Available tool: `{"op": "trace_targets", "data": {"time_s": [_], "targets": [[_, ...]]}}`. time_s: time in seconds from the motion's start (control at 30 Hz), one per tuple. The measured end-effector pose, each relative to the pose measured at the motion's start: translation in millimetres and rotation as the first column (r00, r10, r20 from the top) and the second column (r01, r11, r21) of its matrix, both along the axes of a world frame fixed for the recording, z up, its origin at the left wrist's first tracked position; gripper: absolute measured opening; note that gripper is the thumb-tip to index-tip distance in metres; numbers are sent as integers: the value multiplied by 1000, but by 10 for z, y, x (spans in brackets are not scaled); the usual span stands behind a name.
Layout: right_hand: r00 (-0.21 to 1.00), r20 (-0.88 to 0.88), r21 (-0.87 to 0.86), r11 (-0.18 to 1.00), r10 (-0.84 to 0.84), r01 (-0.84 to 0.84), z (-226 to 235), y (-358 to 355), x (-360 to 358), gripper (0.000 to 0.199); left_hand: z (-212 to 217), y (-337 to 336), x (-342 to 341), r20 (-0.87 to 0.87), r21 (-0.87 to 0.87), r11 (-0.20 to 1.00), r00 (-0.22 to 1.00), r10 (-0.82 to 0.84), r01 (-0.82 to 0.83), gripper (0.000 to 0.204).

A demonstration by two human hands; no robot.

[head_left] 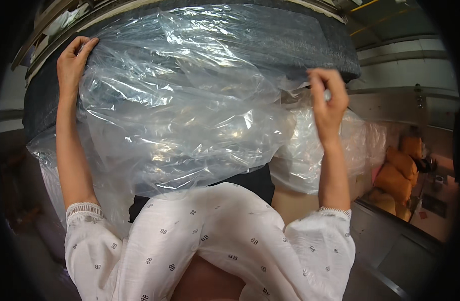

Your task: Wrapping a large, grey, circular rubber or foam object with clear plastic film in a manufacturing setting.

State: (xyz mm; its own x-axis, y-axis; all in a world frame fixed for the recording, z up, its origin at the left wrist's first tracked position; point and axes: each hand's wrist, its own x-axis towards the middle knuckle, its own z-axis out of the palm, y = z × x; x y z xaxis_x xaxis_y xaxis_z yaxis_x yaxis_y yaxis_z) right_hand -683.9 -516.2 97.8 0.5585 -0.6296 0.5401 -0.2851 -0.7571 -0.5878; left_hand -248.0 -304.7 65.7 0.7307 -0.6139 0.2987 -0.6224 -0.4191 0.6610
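A big dark grey roll of fabric (310,40) fills the upper part of the head view, with a clear plastic sheet (180,110) draped over it and hanging down in front of me. My left hand (73,62) is raised at the roll's upper left and lies on the top edge of the plastic, fingers curled over it. My right hand (328,100) is up at the right, pinching the plastic's edge between thumb and fingers. Both forearms come out of white patterned sleeves.
More crumpled clear plastic (310,155) hangs behind my right forearm. Orange-brown bundles (398,173) lie at the far right near a grey ledge (395,226). A metal frame (54,25) runs along the upper left.
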Motion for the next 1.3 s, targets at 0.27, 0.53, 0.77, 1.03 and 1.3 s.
{"op": "trace_targets", "data": {"time_s": [0.27, 0.53, 0.77, 1.03, 1.3], "targets": [[907, -419, -263, 949, 51, -174, -482, 551, 303, 28, -17, -10, 34, 68, -8, 1000, 998, -13, 14, 29], [808, 575, 737, 347, 130, -581, 318, 102, 51, 14, 93, 25, -55, -24, -34, 999, 999, -34, 33, 23], [995, -77, 414, 905, -69, 95, -299, -456, -231, 17, 118, -27, -129, 1, -69, 993, 995, -100, 99, 19], [998, 70, 652, 757, 4, -49, 86, -192, -161, 35, 24, 12, 9, -48, -91, 989, 992, -118, 113, 17], [976, 213, 475, 870, 38, -137, 163, -299, 64, 19, 139, -114, -86, 26, -24, 992, 992, -121, 122, 15]]}}
